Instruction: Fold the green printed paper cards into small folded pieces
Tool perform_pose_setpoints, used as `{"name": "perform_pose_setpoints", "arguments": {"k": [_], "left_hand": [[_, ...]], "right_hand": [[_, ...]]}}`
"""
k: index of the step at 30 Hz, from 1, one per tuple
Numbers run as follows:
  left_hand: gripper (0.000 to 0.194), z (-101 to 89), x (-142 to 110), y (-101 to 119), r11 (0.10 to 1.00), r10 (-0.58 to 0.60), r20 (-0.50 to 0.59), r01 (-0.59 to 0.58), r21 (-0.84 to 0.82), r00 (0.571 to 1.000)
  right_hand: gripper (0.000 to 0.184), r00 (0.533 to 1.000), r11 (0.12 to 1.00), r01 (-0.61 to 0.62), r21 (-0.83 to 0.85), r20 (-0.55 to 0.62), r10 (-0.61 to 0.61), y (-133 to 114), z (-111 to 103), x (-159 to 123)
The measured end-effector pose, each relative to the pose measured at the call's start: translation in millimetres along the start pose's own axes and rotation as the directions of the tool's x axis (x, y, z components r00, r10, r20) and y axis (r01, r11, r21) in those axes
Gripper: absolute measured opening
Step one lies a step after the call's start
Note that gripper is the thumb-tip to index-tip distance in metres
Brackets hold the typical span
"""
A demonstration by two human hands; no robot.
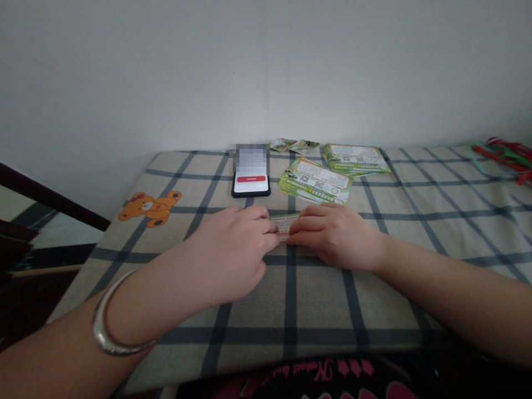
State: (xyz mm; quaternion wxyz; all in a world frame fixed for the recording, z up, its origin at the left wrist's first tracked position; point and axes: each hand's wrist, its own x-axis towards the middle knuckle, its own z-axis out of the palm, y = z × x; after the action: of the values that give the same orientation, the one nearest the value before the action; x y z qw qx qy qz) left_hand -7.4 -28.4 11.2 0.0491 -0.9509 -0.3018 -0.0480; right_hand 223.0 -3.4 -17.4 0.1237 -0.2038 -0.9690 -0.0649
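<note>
A small printed leaflet [284, 226], white with a green edge, lies low over the tablecloth between my two hands. My left hand [239, 249], with a silver bangle on its wrist, has its bent fingers on the leaflet's left part. The right part is under the curled fingers of my right hand [338, 235]. Both hands cover much of the leaflet, so its ends and any fold are hidden. Just beyond the right hand is a spread stack of green and white leaflets [318, 180]. A second stack of leaflets [355, 158] sits farther back to the right.
A phone [251, 185] with a lit screen lies beyond my left hand. Folded leaflets [295, 145] rest by the wall. A bear picture [150, 208] is at the left of the checked tablecloth [257, 318]. A red and green bundle [509, 158] lies far right.
</note>
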Motion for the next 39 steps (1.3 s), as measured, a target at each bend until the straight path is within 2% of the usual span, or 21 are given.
{"name": "perform_pose_setpoints", "arguments": {"k": [3, 13, 20, 28, 39], "left_hand": [[0.027, -0.7, 1.0, -0.6, 1.000, -0.006, 0.086, 0.004, 0.026, 0.996], [0.033, -6.3, 0.9, -1.0, 0.999, -0.042, 0.132, 0.043, 0.002, 0.990], [0.036, -4.5, 3.3, 0.2, 0.998, -0.054, 0.140, 0.057, -0.019, 0.989], [0.037, -3.7, 4.1, -0.4, 0.997, -0.061, 0.141, 0.068, -0.044, 0.988], [0.040, 0.4, 5.3, -12.9, 0.988, -0.010, 0.151, 0.033, -0.154, 0.989]], "right_hand": [[0.025, 1.000, 1.000, 0.007, -0.018, -0.013, -0.007, 0.6, -1.0, -0.9], [0.024, 0.999, 0.999, 0.039, 0.017, 0.016, -0.039, 5.7, -6.9, -6.6], [0.023, 0.999, 0.999, 0.030, 0.016, 0.045, -0.030, 11.3, -12.2, -11.5], [0.026, 0.992, 0.994, -0.002, 0.105, 0.123, -0.011, 19.3, -17.2, -20.3], [0.022, 0.991, 0.969, -0.037, 0.246, 0.136, 0.004, 23.9, -20.9, -23.0]]}}
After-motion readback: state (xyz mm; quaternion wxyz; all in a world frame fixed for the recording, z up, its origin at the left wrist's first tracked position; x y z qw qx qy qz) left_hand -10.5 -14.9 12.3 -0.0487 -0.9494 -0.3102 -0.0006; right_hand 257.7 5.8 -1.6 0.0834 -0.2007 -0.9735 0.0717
